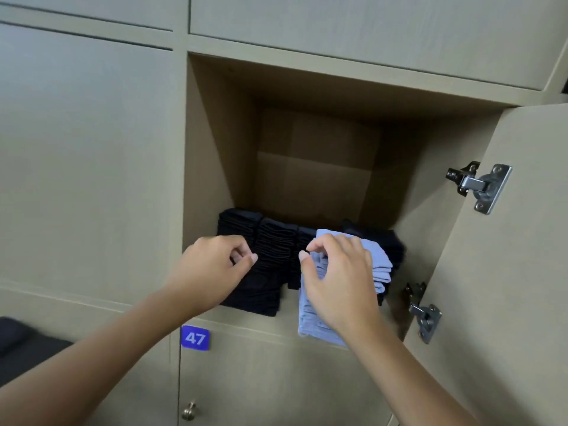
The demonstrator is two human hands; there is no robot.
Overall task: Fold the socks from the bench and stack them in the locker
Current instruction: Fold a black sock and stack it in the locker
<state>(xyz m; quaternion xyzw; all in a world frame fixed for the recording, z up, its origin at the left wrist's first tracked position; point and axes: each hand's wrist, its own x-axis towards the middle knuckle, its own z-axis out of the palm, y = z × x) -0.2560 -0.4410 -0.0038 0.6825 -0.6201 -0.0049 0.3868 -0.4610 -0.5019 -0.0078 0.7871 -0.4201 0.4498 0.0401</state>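
Open locker compartment point(307, 167), the landmark for every entry; its door point(522, 241) is swung out to the right, and a blue "47" tag point(195, 338) sits on the closed door below its left corner.

Black folded socks point(273, 250): several stacks side by side on the compartment floor, from the left wall across to the right, the nearest stack reaching the front lip. Long axis runs front to back.

Light blue folded socks point(381, 259): one stack right of centre on the floor, its near end overhanging the front lip. Long axis front to back, tilted slightly leftward at the near end.

Left hand point(212, 265): at the front lip, left of centre, over the black stacks; fingers curled, thumb meeting fingertips. Whether it pinches black fabric cannot be told.

Right hand point(338, 281): over the light blue stack, fingers bent and arched, fingertips at the stack's left edge where it meets the black socks. Grip not confirmed.

Governing relation: the blue stack lies directly beneath the right hand, which is nearer; seating it likely means a push along its long axis, toward the back wall.

Dark bench point(18, 342): lower left of the locker, partly visible.
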